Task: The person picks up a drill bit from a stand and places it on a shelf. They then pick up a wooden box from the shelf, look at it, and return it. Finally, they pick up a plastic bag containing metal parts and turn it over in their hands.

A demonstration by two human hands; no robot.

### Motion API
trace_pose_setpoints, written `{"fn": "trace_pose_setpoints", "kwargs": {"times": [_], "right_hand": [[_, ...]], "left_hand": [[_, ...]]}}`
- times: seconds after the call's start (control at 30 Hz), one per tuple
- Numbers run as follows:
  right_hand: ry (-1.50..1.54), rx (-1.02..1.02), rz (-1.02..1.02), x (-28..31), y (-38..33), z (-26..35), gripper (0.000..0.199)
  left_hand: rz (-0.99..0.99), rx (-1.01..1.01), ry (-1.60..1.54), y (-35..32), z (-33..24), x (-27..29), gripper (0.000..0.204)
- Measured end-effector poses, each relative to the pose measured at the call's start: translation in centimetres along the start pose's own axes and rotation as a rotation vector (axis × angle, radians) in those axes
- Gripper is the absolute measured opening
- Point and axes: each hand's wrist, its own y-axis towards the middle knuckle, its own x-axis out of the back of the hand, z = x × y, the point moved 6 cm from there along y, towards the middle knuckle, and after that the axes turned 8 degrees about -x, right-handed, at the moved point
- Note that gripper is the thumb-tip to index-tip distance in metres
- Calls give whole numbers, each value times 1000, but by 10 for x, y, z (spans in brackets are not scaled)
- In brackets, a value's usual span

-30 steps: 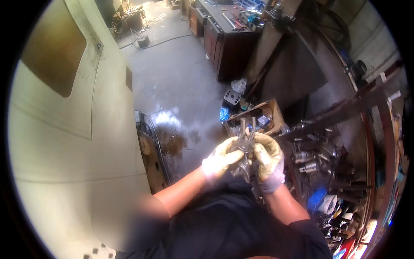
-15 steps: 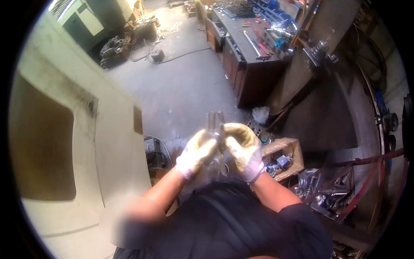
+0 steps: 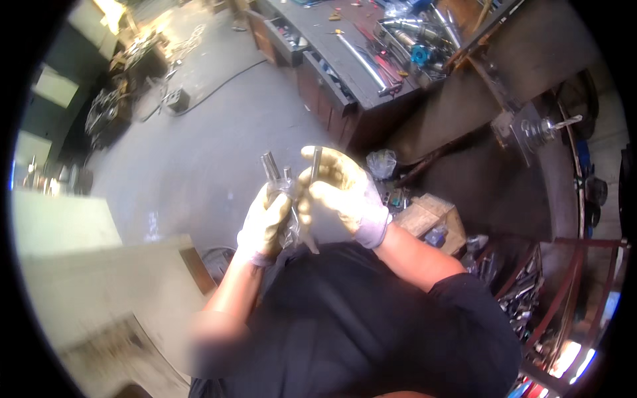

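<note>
Both of my hands wear pale work gloves with yellowish palms and lilac cuffs, raised in front of my body. My left hand (image 3: 262, 222) is closed around a crumpled clear plastic bag (image 3: 290, 229) and several grey metal rods (image 3: 270, 167) whose ends stick up above the fingers. Beside it, my right hand (image 3: 348, 196) pinches one metal rod (image 3: 316, 162) between thumb and fingers. That single rod stands nearly upright, apart from those in the left hand. Their lower ends are hidden by the gloves and the bag.
Ahead stands a dark workbench (image 3: 315, 23) with pulled-out drawers (image 3: 328, 83) and tools on top. At right are a tool holder with a drill bit (image 3: 534, 129), a wooden box (image 3: 424, 215) and a red-framed rack (image 3: 570, 285). A cream machine panel (image 3: 113, 278) fills the lower left.
My hands have moved apart, the right drawing a single rod away from the bundle in the left. The view has turned to the right and shifted down.
</note>
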Motion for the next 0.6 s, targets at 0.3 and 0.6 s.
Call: {"fn": "trace_pose_setpoints", "kwargs": {"times": [0.3,0.6], "right_hand": [[-123,145,-288,-2,156,75,51],[-140,198,-239,5,317,142,59]], "left_hand": [[311,236,123,194,-95,27,46],[336,240,360,356,-177,51,51]]}}
